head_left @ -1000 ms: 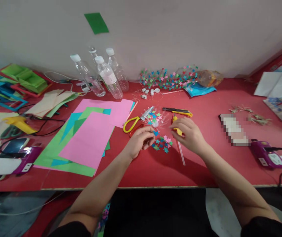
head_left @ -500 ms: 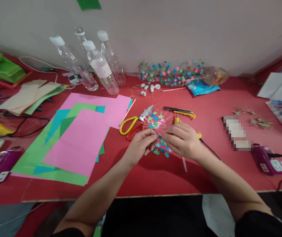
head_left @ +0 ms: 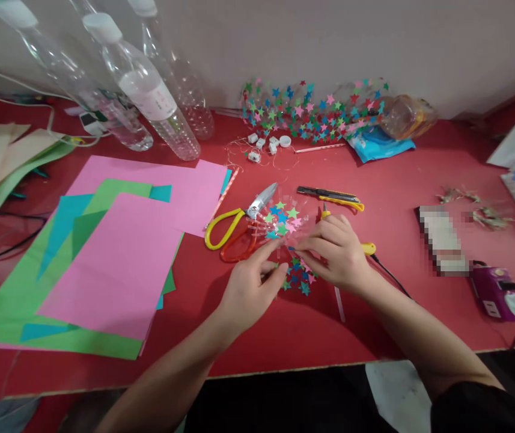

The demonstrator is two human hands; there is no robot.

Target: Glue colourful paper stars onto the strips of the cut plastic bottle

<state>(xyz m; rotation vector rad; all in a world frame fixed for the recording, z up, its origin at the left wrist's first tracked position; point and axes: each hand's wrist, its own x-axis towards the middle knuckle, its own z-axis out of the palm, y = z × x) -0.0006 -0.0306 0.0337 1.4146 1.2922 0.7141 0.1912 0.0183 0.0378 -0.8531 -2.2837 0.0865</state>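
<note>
A clear plastic piece (head_left: 289,227) with a fringe of cut strips and coloured star stickers lies in front of me. More coloured stars (head_left: 301,282) show below it; I cannot tell whether they are loose or stuck on clear plastic. My left hand (head_left: 252,288) has its index finger stretched to the fringed piece's lower edge, thumb apart. Fingertips pinched, my right hand (head_left: 339,251) is at the same edge; what it holds is too small to make out. It partly covers a yellow glue gun (head_left: 368,248), whose glue stick (head_left: 339,304) pokes out below. Yellow-and-orange-handled scissors (head_left: 223,228) lie left of the piece.
A box cutter (head_left: 330,195) lies beyond my right hand. Coloured paper sheets (head_left: 113,264) cover the left. Plastic bottles (head_left: 146,96) and a star-covered clear bottle (head_left: 311,111) are along the wall. A blurred-out flat object (head_left: 441,240) and a purple device (head_left: 498,294) lie right.
My left hand has opened from a pinch, its index finger now stretched out and its thumb apart. My right hand stays pinched. The view has come closer to the table.
</note>
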